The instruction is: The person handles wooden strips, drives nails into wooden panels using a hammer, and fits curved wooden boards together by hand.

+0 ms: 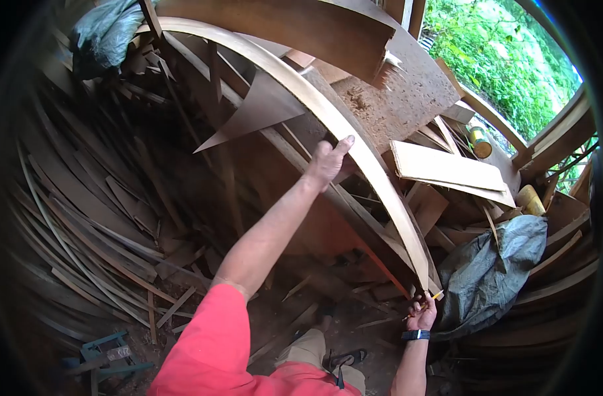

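A long, pale curved wooden strip [380, 181] arches from the upper left down to the lower right. Around its inner edge closes my left hand [326, 162], thumb on the top face and fingers partly hidden beneath. At the strip's lower end is my right hand [420, 313], with a thin yellow pencil [438, 295] between its fingers. That hand is close against the strip's end; whether it also grips the wood I cannot tell. Under the strip runs a dark timber beam [354, 211].
Pale flat boards [446, 165] lie right of the strip, near a yellow container [479, 142]. A grey plastic sheet [499, 264] bulges beside my right hand. Many curved offcuts [84, 218] pile up at left. A pointed thin sheet [265, 105] juts under the strip.
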`<state>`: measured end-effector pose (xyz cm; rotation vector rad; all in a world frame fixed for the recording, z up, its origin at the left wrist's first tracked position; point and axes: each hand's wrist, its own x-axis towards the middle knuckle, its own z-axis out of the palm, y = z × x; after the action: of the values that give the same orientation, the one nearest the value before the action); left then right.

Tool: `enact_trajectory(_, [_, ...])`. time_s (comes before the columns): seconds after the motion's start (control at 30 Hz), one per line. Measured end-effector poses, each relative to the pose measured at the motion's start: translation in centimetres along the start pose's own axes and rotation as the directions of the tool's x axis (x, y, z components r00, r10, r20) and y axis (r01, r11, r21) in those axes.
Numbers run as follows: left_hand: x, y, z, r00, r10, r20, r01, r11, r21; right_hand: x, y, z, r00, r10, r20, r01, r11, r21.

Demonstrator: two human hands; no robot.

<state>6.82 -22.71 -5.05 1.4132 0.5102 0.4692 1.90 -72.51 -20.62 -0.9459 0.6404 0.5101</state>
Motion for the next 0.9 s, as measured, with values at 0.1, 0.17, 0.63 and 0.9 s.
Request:
enact_trajectory(0.1, [0.7,-2.2,0.6,0.999,0.016,0.030,-0.012,0.989,-0.148,1.8,-1.2,-0.8,0.999,0.042,-0.013,-0.043,0.991,-0.124])
enact_trajectory(0.17, [-0.6,-0.9,0.8,0.997,-0.058,0.044,0.066,0.977,-0.204,3.1,-2.3,-1.6,0.995,0.027,-0.096,-0.052,0.962,-0.269])
enact_trajectory(0.63, [0.8,0.1,-1.2,0.917,-0.400,0.008,0.359,0.832,0.422,3.0,-3.3,-5.6,0.816,-0.573,-0.079,0.281,0.512,-0.812])
enact_trajectory(0.9, [1.7,-1.0,-2.0,0.926,-0.378,-0.019,0.358,0.860,0.364,-0.2,-0.8,-11.8,0.843,-0.538,-0.016,0.238,0.400,-0.885])
